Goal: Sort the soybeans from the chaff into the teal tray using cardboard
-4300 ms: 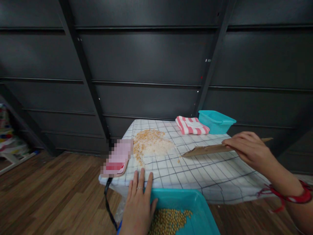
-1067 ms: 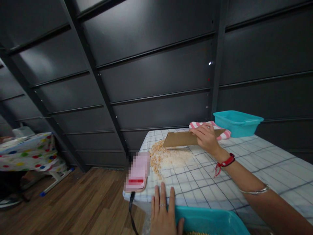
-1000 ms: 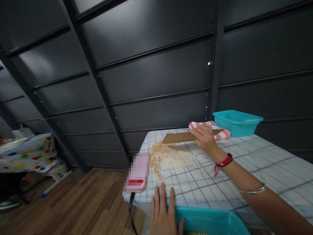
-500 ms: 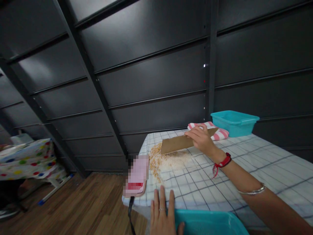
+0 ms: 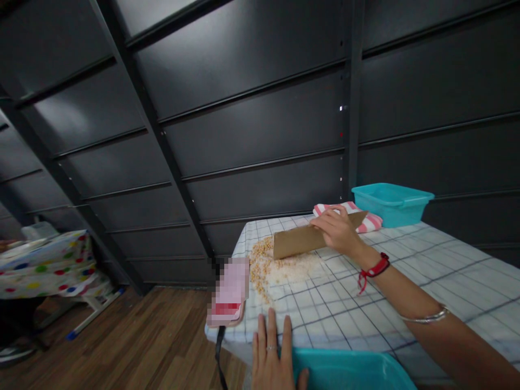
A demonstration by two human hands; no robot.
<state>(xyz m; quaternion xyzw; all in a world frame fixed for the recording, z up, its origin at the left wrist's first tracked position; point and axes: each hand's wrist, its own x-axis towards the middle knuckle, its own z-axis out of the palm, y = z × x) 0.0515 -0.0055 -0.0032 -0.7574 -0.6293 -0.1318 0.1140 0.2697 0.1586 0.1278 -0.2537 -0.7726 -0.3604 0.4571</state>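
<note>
My right hand (image 5: 337,230) grips a brown strip of cardboard (image 5: 298,242) by its upper edge. The cardboard stands on its long side, its left end among yellow corn kernels (image 5: 260,268). White grains like rice (image 5: 303,268) are spread over the cloth in front of the cardboard. My left hand (image 5: 273,352) lies flat with fingers stretched at the table's near edge, by the left end of a turquoise basin (image 5: 345,360). Only the rim and part of the inside of that basin show.
A second turquoise basin (image 5: 392,206) stands at the back right beside a folded pink-striped towel (image 5: 369,221). A phone (image 5: 229,292) with a dark strap lies along the left edge of the checked tablecloth (image 5: 439,271). Farther left is a table with a dotted cloth (image 5: 49,265).
My right hand has shifted the cardboard slightly to the right, uncovering a little more of the kernels by its left end. My left hand stays flat in place.
</note>
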